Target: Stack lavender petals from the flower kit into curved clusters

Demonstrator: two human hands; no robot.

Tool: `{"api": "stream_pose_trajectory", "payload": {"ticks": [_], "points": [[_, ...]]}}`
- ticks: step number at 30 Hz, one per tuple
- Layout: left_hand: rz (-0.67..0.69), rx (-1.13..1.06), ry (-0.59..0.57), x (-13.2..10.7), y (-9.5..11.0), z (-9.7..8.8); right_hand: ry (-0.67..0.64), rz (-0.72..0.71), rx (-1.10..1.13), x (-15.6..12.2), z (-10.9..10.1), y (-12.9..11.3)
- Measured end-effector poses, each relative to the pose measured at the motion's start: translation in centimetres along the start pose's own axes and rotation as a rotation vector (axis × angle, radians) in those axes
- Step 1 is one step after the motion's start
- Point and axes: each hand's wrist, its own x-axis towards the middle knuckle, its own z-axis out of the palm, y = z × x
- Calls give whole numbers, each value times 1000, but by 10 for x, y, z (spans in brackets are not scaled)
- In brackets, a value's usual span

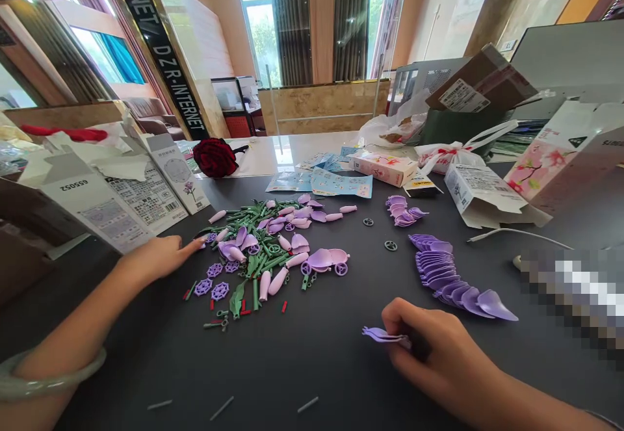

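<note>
Three thin grey sticks [308,405] lie closest in the head view, on the near side of a jumbled pile of green, pink and purple plastic parts [266,262]. Right hand [439,346], near side and right of the pile: thumb and forefinger pinching pale-purple plastic petals [380,335]. Left hand [156,259] at the pile's left edge, index finger stretched to it; cannot tell if anything is gripped. Right of the pile: curved row of overlapping purple plastic petals [441,272]. Beyond the pile: blue printed paper sheets [341,182].
</note>
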Motion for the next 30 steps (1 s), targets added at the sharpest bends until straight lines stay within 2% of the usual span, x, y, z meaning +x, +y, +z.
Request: {"api": "stream_pose_trajectory", "payload": {"ticks": [4, 9, 14, 19, 22, 24, 26, 30], "points": [[-52, 103, -66, 9, 4, 10, -23, -11, 4, 1, -2, 2], [-68, 156, -95, 14, 5, 11, -28, -4, 19, 3, -3, 1], [-52, 159, -69, 13, 1, 10, -24, -14, 27, 3, -4, 1], [-64, 165, -39, 13, 4, 8, -52, 60, 39, -1, -2, 3], [-51, 150, -9, 11, 12, 3, -29, 7, 64, -3, -1, 4], [-2, 128, 11, 6, 23, -1, -37, -42, 82, -4, -2, 4], [105, 89, -10, -3, 41, -3, -66, -53, 78, -4, -3, 4], [436, -37, -196, -33, 91, 2, -91, -45, 53, -5, -5, 4]]}}
